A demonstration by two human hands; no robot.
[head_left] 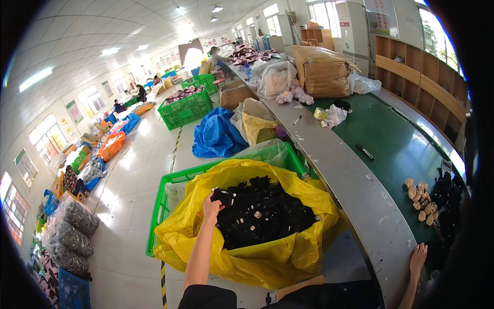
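Note:
My left hand (211, 209) reaches over the rim of a large yellow plastic bag (278, 252), its fingers closed on a black plush piece. Inside the bag lies a heap of similar black plush pieces (262, 211) with small pale spots among them. A green plastic crate (163, 206) stands around and behind the bag. My right hand (418, 259) rests on the grey metal edge (368, 198) of the long workbench, fingers stretched out and holding nothing. Close to it lie brown round pieces (421, 201) and a dark pile of plush pieces (448, 198).
On the green bench top are a black marker (365, 151), a tape roll (320, 114) and a large wrapped cardboard bundle (324, 69). Beyond the crate sit a blue bag (218, 133) and another green crate (185, 108). Filled clear sacks (72, 237) stand at left. People work far off.

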